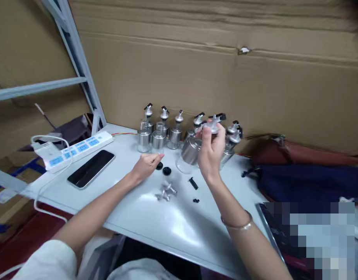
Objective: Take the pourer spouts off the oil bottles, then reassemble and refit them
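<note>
My right hand [212,153] is wrapped round the neck of a glass oil bottle [191,151] with a metal sleeve. That bottle leans over, its clear base low by the table, and its silver pourer top with a black lever rises above my fingers. My left hand [148,165] is closed just above the table, beside two black round caps [166,171]; whatever its fingers may hold is hidden. In front lie several silver spout pieces [167,191], blurred, a black tube-shaped part [193,183] and some small black bits [195,201].
Several matching bottles [175,137] stand along the cardboard wall [167,70], some without pourers. To the left are a phone [91,169], a white power strip [79,149] with a cable, and a metal frame [79,58]. Brown and dark blue bags [298,182] lie at right.
</note>
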### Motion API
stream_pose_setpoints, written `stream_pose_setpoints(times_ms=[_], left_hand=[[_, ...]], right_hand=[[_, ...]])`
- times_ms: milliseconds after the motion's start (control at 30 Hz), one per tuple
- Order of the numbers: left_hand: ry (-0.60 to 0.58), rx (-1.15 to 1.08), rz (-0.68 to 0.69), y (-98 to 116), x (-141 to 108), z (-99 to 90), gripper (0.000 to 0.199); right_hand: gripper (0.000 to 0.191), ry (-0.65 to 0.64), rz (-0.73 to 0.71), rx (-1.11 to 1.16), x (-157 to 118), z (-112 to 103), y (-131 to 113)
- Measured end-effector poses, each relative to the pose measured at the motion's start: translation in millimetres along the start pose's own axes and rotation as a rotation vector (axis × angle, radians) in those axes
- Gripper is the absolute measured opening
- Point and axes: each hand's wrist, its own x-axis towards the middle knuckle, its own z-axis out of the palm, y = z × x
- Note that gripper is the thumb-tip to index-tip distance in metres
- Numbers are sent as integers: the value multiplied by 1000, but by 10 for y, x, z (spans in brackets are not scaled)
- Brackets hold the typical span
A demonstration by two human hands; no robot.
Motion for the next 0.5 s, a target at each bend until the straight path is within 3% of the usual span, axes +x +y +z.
stream_pose_setpoints(times_ms=[200,267,333,400,500], left_hand=[[40,-40,-19,270,500,-17,51],[-8,-75,-35,416,701,6,47],[-192,-190,-92,567,819,54,42],[-417,-293,-142,689,834,119,62],[-580,-334,-246,764,743,211,87]], right_hand=[[21,-306,45,45,69,-295,-345],[17,-332,16,-8,100,-336,-368],[17,-298,-43,-50,115,-350,-359],[17,-252,-76,-40,112,-342,-343],[19,-180,-78,-27,83,-300,-328]])
